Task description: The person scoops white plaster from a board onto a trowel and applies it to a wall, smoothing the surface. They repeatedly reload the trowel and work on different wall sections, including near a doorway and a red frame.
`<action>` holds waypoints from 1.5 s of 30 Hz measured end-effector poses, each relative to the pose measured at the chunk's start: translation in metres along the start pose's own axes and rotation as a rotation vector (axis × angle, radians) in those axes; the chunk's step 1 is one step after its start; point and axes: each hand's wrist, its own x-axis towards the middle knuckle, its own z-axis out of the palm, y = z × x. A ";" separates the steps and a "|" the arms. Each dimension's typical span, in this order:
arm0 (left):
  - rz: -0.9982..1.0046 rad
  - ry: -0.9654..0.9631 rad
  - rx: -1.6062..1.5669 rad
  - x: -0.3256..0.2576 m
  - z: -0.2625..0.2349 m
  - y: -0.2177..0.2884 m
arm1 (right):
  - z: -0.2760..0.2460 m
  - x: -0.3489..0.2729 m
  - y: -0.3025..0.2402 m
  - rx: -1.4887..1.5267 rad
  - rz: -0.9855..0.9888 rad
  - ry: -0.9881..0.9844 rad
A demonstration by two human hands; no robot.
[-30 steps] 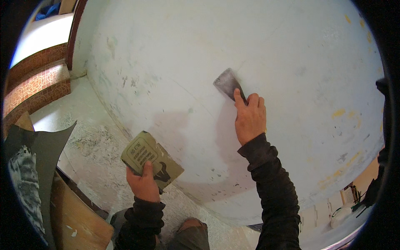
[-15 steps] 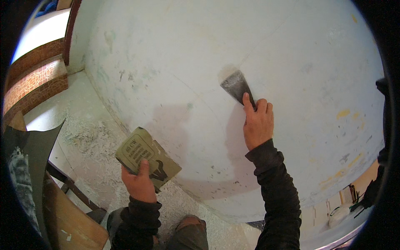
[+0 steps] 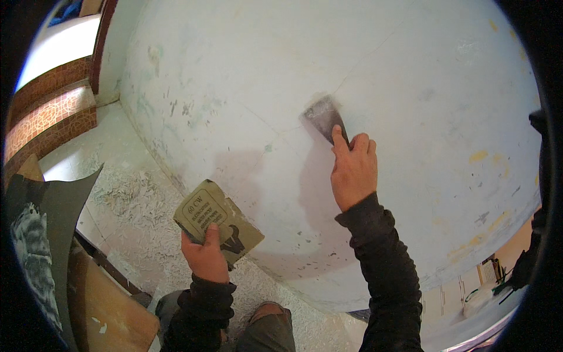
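My right hand (image 3: 352, 167) grips a metal scraper (image 3: 323, 116), index finger stretched along its blade, which lies flat against the white wall (image 3: 410, 70) by a thin crack. My left hand (image 3: 204, 255) holds a folded sheet of olive-backed sandpaper (image 3: 216, 218) low, in front of the wall's base, with the thumb on top. Both arms wear dark sleeves.
White scrapings litter the floor (image 3: 129, 199) along the foot of the wall. A dark sheet (image 3: 41, 223) and a brown board (image 3: 105, 305) lie at the lower left. Patterned brown steps (image 3: 47, 111) rise at the far left. My knee (image 3: 267, 328) shows at the bottom.
My right hand has slid the scraper upward along the wall. The left hand stays low with the sandpaper, barely shifted.
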 end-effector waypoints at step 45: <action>0.035 0.002 0.010 0.002 -0.007 0.010 | 0.037 -0.020 0.023 -0.091 0.000 0.051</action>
